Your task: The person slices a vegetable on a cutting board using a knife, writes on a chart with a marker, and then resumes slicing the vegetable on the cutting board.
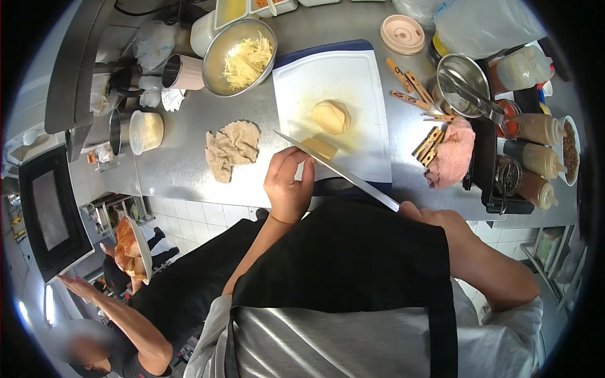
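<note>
Black cloth apron (353,271) nearest, the right hand (430,217) clenches a long steel knife (356,183), half-curled left hand (287,183) perhaps steadying a flat yellow block (321,148), hold unclear.

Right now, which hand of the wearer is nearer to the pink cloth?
Right. The right hand, holding the knife, is just below the pink cloth in view; the left hand is farther left, at the edge of the white cutting board.
</note>
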